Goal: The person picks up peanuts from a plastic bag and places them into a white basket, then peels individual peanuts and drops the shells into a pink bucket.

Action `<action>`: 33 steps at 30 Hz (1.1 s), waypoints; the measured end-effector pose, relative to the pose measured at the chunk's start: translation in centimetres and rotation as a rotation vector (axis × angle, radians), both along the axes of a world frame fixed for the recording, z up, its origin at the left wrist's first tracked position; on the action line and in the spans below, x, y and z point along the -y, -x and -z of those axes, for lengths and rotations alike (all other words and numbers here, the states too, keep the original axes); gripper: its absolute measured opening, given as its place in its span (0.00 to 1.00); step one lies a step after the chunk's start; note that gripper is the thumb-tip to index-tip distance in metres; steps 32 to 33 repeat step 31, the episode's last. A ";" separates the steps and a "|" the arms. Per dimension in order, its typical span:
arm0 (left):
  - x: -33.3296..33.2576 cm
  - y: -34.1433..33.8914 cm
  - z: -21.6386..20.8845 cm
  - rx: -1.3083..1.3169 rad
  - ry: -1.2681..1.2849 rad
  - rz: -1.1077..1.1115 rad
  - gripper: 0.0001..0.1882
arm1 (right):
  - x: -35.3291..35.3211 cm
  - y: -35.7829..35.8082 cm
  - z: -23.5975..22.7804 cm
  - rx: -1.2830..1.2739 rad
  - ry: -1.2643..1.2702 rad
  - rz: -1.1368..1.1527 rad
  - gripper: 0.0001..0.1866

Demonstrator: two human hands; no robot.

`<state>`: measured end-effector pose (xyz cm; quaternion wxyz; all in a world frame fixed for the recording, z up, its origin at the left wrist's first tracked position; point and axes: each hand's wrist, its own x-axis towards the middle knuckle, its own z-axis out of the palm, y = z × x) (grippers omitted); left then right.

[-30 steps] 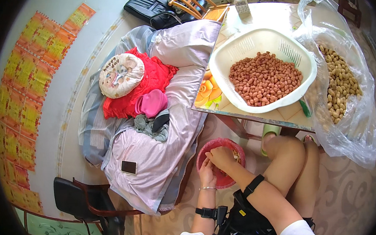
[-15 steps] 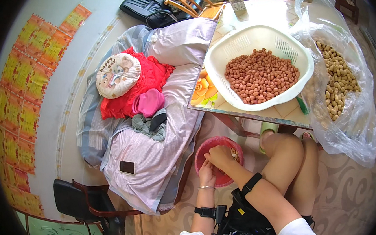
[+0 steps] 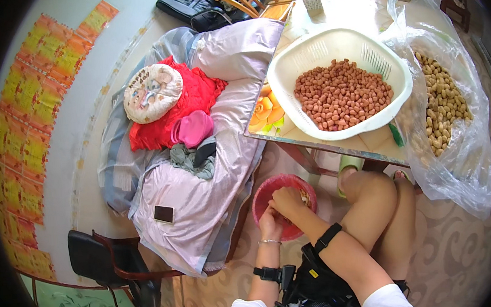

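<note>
Over a red basin (image 3: 257, 205) on the floor, my left hand (image 3: 271, 225) and my right hand (image 3: 287, 202) are together, fingers closed and touching. What they pinch, if anything, is too small and hidden to make out. Pale bits that look like peanut shells show inside the basin beside my right hand. Up on the table, a white plastic colander (image 3: 288, 112) holds a heap of shelled, reddish-brown peanuts (image 3: 342, 95). To its right, unshelled peanuts (image 3: 444, 103) lie in a clear plastic bag (image 3: 472, 179) that hangs over the table's edge.
The table (image 3: 372, 146) stands ahead, its near edge above my knees. On the left is a sofa with a pale cover (image 3: 188, 233), bearing a phone (image 3: 164, 214), a round cushion (image 3: 154, 97), red cloth and a pink item (image 3: 193, 129). A black chair (image 3: 95, 257) stands lower left.
My hands stay together over the basin, with only a slight shift of the fingers. The whole view has tilted a little, so things sit slightly higher.
</note>
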<state>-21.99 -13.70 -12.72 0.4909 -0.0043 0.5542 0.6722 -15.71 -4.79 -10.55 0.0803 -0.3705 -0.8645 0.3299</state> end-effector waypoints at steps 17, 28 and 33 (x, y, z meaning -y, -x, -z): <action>0.7 0.7 1.6 0.179 0.023 -0.101 0.11 | -1.0 0.4 0.9 -0.046 0.038 -0.008 0.17; 1.2 3.3 1.1 0.317 -0.102 -0.310 0.15 | -0.9 0.1 1.2 0.009 0.023 0.018 0.19; 1.1 3.8 0.4 0.308 -0.103 -0.306 0.15 | -1.0 0.1 0.8 0.087 0.075 0.034 0.20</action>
